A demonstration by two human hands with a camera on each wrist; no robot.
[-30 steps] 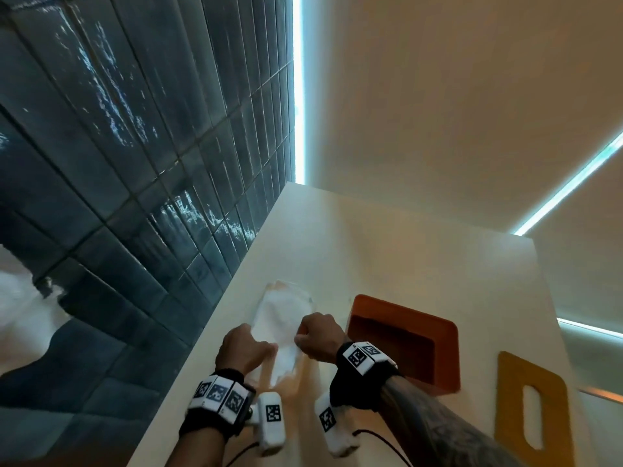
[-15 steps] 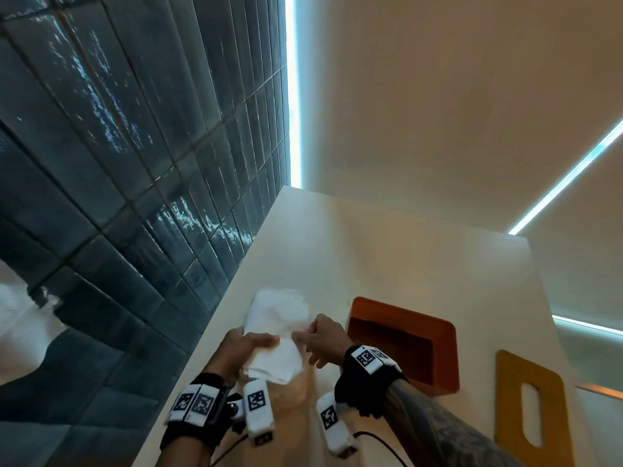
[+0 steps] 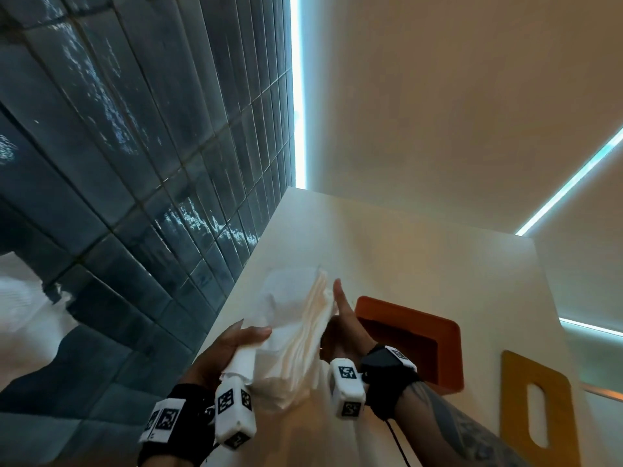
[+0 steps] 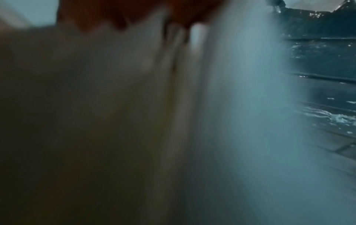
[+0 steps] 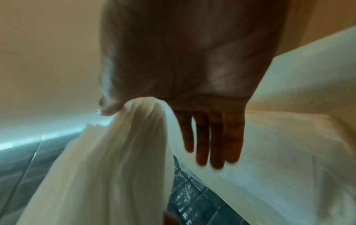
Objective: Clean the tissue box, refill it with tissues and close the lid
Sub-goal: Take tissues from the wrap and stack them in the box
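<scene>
- Tissue box (image 3: 409,342): the orange box stands open on the worktop (image 3: 421,261), at about 3 o'clock from the hands and just beside the right one. Its hollow looks dark and I judge it still unfilled, though its bottom is hidden. Whether it has been wiped clean cannot be told from here.
- Stack of tissues (image 3: 296,332): a white, fanned stack held up off the worktop between the two hands, at 9 o'clock from the box and not yet over its opening.
- Left hand (image 3: 229,348): its grip is wrapped round the near, lower end of the stack, thumb lying over the top. The left wrist view is too blurred to add anything.
- Right hand (image 3: 344,326): flat, fingers (image 5: 210,140) straight and together, propping the stack's right side; part of the stack appears tucked against the thumb in the right wrist view.
- Lid (image 3: 536,412): the yellow slotted panel lies flat on the worktop at 4 o'clock from the box, apart from it.
- Left to do, by my reckoning: lower the stack into the box, then fit the lid.
</scene>
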